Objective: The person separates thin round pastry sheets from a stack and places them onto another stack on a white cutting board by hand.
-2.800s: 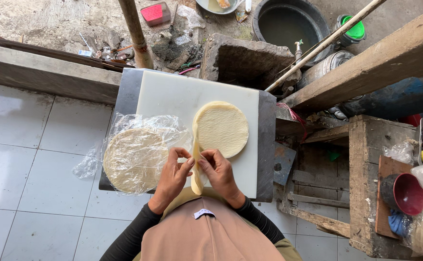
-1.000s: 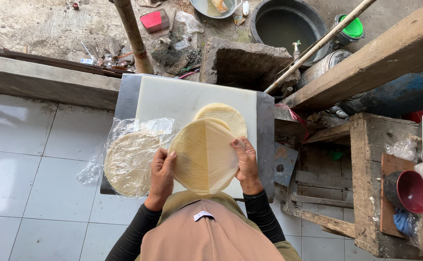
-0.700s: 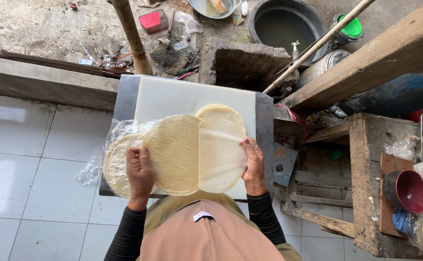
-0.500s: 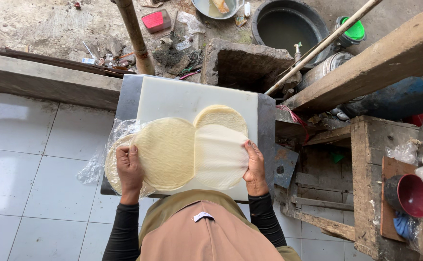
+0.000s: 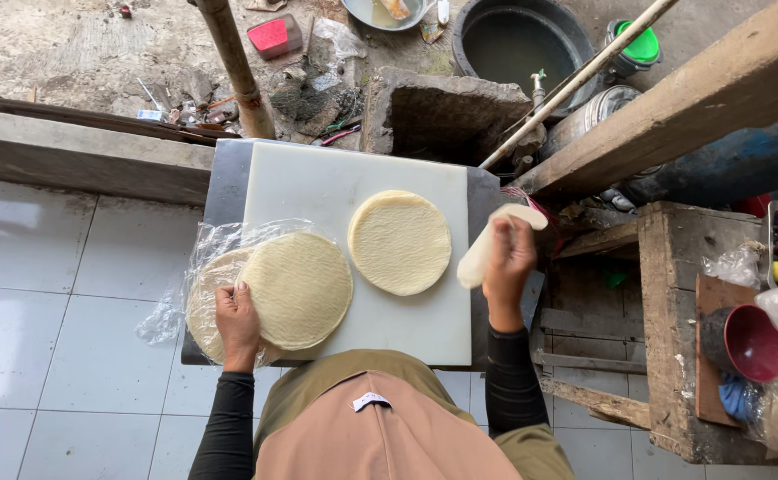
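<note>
Pale round wrappers (image 5: 296, 289) lie stacked on clear plastic (image 5: 176, 307) at the white cutting board's (image 5: 318, 182) near left corner; the left hand (image 5: 238, 322) rests flat on them, grip wide. Just right of the board, the right hand (image 5: 509, 260) pinches a lifted wrapper (image 5: 489, 244). Farther in, one wrapper (image 5: 399, 242) lies flat mid-board.

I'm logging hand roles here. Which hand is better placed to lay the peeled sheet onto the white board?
Probably the right. The right hand already holds the thin floppy sheet at the white board's right edge, while the left hand presses on the stack of round wrappers.
</note>
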